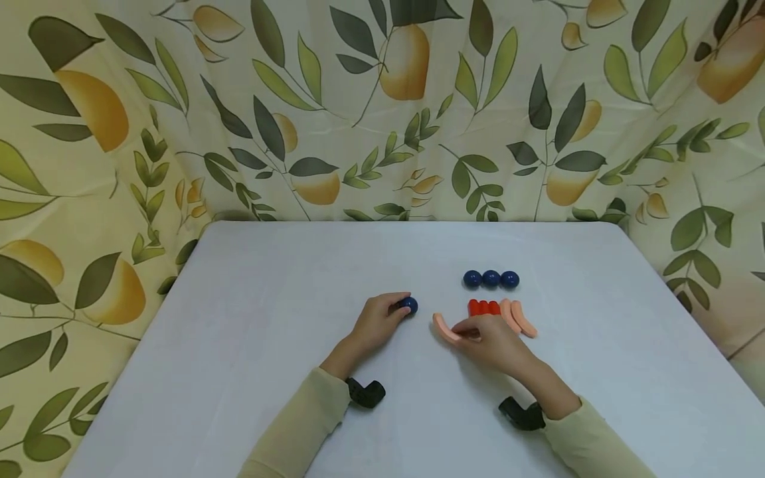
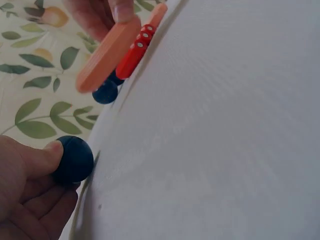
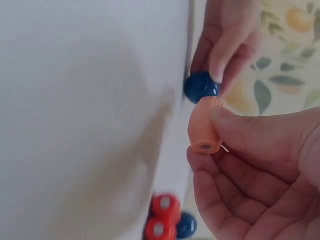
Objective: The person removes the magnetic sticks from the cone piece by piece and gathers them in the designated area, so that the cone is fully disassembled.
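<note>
My left hand (image 1: 373, 324) pinches a dark blue ball (image 1: 410, 305) between thumb and fingers; in the left wrist view the ball (image 2: 75, 160) shows whole beside the thumb. My right hand (image 1: 495, 344) holds a curved peach-coloured rod (image 1: 443, 328) by one end, its other end pointing left toward the ball. A small grey disc shows in the near end of this curved rod (image 3: 204, 125). A short gap separates rod and ball in the head view. Just beyond the right hand lie several red rods (image 1: 484, 307), partly hidden by it.
Two more curved peach rods (image 1: 523, 318) lie right of the red ones. Behind them, three blue balls (image 1: 491, 279) sit in a row. The white table (image 1: 287, 279) ends at a leaf-and-fruit patterned cloth (image 1: 370, 133). Each wrist wears a black camera (image 1: 366, 394).
</note>
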Available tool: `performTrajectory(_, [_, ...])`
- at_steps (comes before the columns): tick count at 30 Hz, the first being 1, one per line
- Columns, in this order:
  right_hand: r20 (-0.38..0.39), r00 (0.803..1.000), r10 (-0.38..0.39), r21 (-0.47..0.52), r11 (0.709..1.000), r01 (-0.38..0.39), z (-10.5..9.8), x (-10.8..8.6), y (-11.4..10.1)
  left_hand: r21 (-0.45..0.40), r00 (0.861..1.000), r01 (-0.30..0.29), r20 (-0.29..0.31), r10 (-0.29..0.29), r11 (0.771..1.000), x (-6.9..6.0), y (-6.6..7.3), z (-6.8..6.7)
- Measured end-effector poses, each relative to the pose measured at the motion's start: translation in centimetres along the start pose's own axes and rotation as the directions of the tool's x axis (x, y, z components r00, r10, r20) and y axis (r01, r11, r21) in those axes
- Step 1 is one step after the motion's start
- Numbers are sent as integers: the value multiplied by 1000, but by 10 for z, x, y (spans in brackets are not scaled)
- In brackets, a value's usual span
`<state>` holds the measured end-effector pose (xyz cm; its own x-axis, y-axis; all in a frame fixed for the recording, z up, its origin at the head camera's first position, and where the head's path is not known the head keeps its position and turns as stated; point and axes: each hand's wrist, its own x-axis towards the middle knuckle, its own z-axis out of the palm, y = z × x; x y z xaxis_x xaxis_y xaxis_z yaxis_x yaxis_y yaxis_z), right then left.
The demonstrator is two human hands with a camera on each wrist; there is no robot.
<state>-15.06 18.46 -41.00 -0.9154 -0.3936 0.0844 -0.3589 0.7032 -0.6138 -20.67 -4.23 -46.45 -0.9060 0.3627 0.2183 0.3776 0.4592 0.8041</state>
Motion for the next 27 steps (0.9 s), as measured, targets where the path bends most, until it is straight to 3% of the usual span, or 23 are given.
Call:
performTrajectory(13, [-149, 987, 60, -69, 995, -71, -37, -21, 23, 59, 999, 19, 48, -22, 998, 34, 13, 25])
performTrajectory(17, [-155, 979, 129, -52, 989, -139, -46, -23, 26, 97, 999, 6, 37, -10, 995, 42, 17, 32])
performTrajectory(22, [-153, 969, 195, -5, 980, -198, -55, -26, 32, 101, 997, 34, 62, -41, 994, 52, 21, 40])
performTrajectory(27, [-136, 965, 224, -22, 973, -229, -60, -27, 39, 125, 993, 63, 88, -74, 990, 65, 26, 44])
